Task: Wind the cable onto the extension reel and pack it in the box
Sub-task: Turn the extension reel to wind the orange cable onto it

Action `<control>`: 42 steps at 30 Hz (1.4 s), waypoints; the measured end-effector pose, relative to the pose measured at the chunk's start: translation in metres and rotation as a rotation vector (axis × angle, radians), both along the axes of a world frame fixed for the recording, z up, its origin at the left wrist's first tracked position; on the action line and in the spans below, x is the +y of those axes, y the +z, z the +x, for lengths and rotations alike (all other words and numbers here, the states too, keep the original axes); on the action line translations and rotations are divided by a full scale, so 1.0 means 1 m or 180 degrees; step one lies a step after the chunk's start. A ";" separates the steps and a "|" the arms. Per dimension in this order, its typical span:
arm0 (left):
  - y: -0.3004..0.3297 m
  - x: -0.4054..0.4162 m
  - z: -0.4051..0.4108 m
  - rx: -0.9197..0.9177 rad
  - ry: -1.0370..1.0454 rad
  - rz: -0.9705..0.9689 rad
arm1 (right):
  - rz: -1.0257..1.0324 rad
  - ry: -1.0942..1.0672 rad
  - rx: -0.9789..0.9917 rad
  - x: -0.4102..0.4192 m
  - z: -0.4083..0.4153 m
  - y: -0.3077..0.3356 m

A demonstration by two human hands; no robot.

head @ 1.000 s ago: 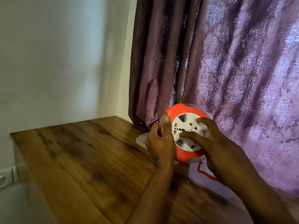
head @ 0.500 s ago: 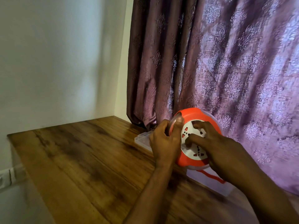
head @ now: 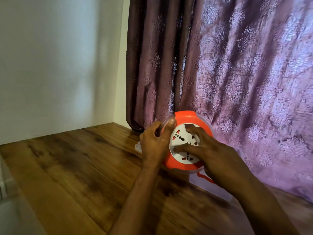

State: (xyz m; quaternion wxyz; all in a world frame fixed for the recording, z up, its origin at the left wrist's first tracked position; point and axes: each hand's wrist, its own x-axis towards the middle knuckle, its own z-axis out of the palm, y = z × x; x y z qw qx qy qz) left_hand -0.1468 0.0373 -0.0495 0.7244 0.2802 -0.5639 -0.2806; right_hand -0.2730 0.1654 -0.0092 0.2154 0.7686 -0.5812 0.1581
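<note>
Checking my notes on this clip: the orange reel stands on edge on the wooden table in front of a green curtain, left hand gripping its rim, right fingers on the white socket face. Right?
Not quite: the curtain is purple, not green, as the head view shows. The rest holds: the orange reel stands on edge on the wooden table, left hand gripping its rim, right hand fingers on the white socket face.

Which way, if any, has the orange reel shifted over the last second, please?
No: the orange reel sits as far right of the curtain's left edge as before, still above the clear box.
</note>
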 end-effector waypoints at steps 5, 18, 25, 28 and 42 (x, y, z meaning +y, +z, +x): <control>-0.001 0.002 -0.001 0.0073 0.0020 0.0044 | -0.0170 -0.0202 -0.0069 -0.005 -0.001 -0.005; -0.005 0.018 -0.017 0.0556 0.0310 0.0207 | -0.0497 -0.0646 -0.0706 -0.012 0.009 -0.011; -0.009 0.022 -0.022 0.0519 0.0254 0.0312 | -0.0544 -0.0754 -0.0984 -0.014 0.011 -0.016; -0.009 0.025 -0.022 0.0482 0.0215 0.0333 | -0.0520 -0.0778 -0.1022 -0.015 0.012 -0.017; -0.006 0.031 -0.024 0.0579 -0.0096 0.0213 | -0.0968 -0.0799 -0.1156 -0.016 0.021 -0.021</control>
